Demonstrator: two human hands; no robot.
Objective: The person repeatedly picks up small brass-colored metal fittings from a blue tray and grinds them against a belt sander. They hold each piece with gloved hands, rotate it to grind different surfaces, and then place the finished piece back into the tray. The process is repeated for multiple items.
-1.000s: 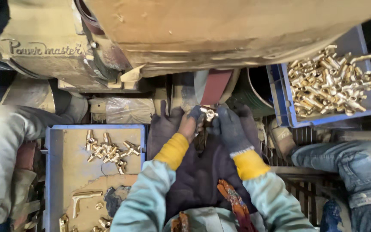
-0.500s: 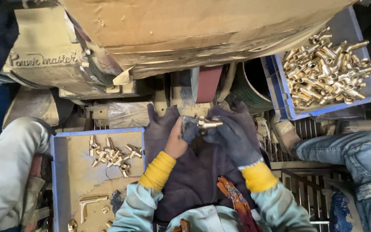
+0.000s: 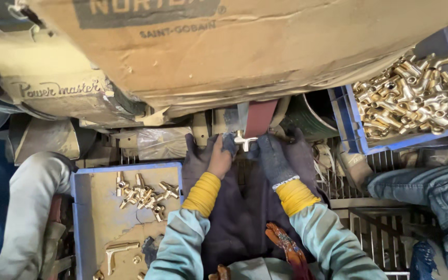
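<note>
At frame centre, the gloved left hand (image 3: 220,158) and right hand (image 3: 273,158) both pinch a small brass fitting (image 3: 245,140), pressing it against the reddish sanding belt (image 3: 259,118) just above, so two grips steady it.

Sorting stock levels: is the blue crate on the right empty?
No, the blue crate on the right is heaped with brass fittings.
</note>
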